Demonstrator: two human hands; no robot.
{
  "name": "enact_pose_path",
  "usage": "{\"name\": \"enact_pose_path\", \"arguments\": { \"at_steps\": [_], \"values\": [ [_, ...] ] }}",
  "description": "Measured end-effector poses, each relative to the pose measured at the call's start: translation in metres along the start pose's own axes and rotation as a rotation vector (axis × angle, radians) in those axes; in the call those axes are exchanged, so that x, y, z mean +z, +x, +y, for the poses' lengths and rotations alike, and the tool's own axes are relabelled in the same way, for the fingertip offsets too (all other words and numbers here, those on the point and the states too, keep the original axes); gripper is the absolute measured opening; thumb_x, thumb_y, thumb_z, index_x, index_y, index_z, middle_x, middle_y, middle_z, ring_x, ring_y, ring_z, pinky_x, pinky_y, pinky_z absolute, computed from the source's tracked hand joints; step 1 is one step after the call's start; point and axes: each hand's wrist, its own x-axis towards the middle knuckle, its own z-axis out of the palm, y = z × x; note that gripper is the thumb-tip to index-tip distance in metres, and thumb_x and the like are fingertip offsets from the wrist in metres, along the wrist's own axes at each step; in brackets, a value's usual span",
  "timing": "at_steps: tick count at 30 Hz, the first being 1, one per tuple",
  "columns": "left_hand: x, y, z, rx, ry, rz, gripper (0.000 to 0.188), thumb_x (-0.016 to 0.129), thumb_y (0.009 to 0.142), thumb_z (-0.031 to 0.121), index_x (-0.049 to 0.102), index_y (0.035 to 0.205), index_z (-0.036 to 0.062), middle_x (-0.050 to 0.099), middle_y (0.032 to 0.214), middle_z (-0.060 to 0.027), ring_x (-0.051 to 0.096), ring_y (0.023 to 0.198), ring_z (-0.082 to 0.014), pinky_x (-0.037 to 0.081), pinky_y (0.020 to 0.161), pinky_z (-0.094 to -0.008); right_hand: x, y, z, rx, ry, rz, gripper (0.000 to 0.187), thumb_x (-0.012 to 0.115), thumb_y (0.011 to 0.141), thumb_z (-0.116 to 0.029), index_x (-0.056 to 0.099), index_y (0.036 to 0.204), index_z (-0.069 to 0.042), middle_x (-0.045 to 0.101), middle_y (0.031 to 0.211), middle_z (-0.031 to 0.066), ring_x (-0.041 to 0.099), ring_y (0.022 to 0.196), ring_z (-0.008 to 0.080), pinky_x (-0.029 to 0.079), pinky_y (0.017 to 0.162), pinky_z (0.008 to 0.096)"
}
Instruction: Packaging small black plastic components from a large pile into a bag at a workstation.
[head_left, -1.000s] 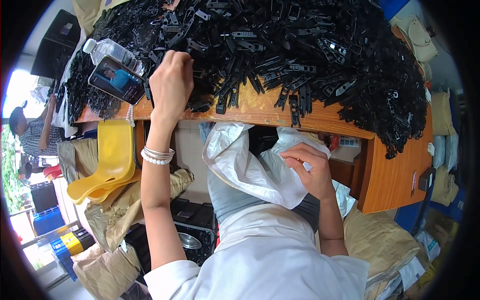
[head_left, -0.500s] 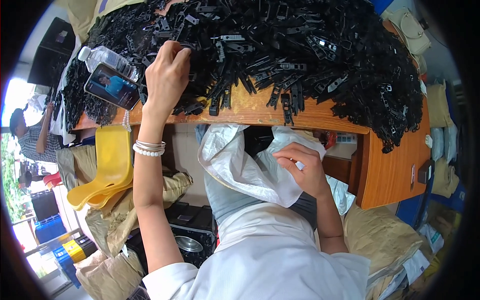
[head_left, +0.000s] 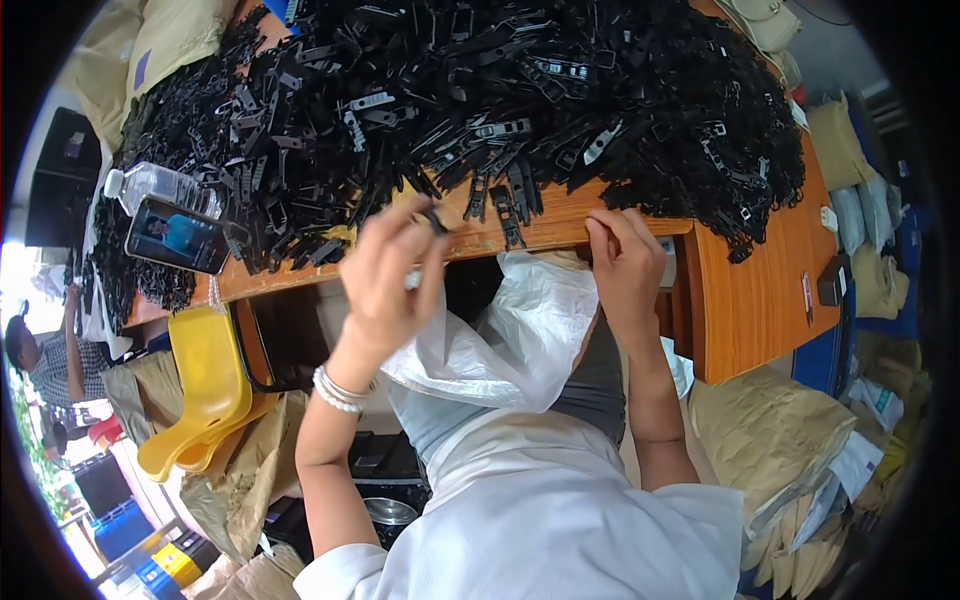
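Observation:
A huge heap of small black plastic clip-like parts (head_left: pixel 480 90) covers the wooden table (head_left: pixel 760 300). Just in front of the table's edge, my left hand (head_left: pixel 385 275) is raised and blurred by motion, with a small black plastic part (head_left: pixel 436 221) between its fingertips. My right hand (head_left: pixel 627 262) is at the table edge farther right, fingers curled together; what they hold, if anything, is hidden. Across my lap lies an open white plastic bag (head_left: pixel 545 320), between both hands, with a dark opening toward the table. A few black parts (head_left: pixel 507 215) hang over the edge.
A phone (head_left: pixel 178 235) leans by a clear plastic bottle (head_left: pixel 165 188) at the heap's left. A yellow chair (head_left: pixel 210 380) stands below. Brown paper sacks (head_left: pixel 770 450) lie to the right, and a small dark box (head_left: pixel 833 280) is by the table's right edge. Another person (head_left: pixel 60 360) is at far left.
My left hand has come back from the heap toward the bag, now with a black part. The right hand has risen from the bag to the table edge. The view has shifted slightly.

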Motion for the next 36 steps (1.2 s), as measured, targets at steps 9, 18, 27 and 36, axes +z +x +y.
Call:
{"name": "enact_pose_path", "arguments": {
  "at_steps": [9,18,27,36],
  "values": [
    [0.029,-0.027,0.034,0.027,-0.157,-0.218,0.023,0.069,0.068,0.002,0.056,0.087,-0.0004,0.06,0.096,-0.0137,0.059,0.071,-0.0231,0.048,0.054,-0.0294,0.004,0.009,0.022,-0.045,-0.42,0.088,0.025,0.062,0.079,-0.004,0.06,0.104,-0.004,0.058,0.076,0.0098,0.055,0.056,0.0214,0.043,0.051,0.0313],
    [0.031,-0.029,0.034,0.004,-0.186,-0.231,0.023,0.069,0.068,0.002,0.055,0.087,-0.0006,0.059,0.095,-0.0139,0.059,0.072,-0.0239,0.048,0.054,-0.0296,0.011,-0.005,0.015,0.031,0.028,0.042,0.031,0.063,0.079,-0.004,0.058,0.109,-0.003,0.055,0.067,0.0064,0.052,0.051,0.0173,0.041,0.048,0.0295],
    [0.037,-0.019,0.041,-0.089,-0.263,-0.308,0.02,0.068,0.067,0.001,0.054,0.083,-0.0001,0.058,0.091,-0.0123,0.056,0.074,-0.0269,0.047,0.058,-0.0329,0.0,0.009,0.017,-0.018,-0.142,-0.074,0.018,0.062,0.077,0.002,0.058,0.095,0.0,0.052,0.071,0.0064,0.051,0.056,0.0134,0.04,0.05,0.0275],
    [0.059,-0.017,0.048,-0.128,-0.434,-0.45,0.016,0.064,0.071,0.001,0.053,0.082,-0.0018,0.056,0.088,-0.014,0.053,0.082,-0.0308,0.046,0.069,-0.0366,-0.014,0.014,0.008,0.103,0.171,-0.152,0.007,0.062,0.08,-0.002,0.058,0.084,0.002,0.052,0.076,0.0063,0.054,0.059,0.0118,0.041,0.052,0.0246]
  ]
}}
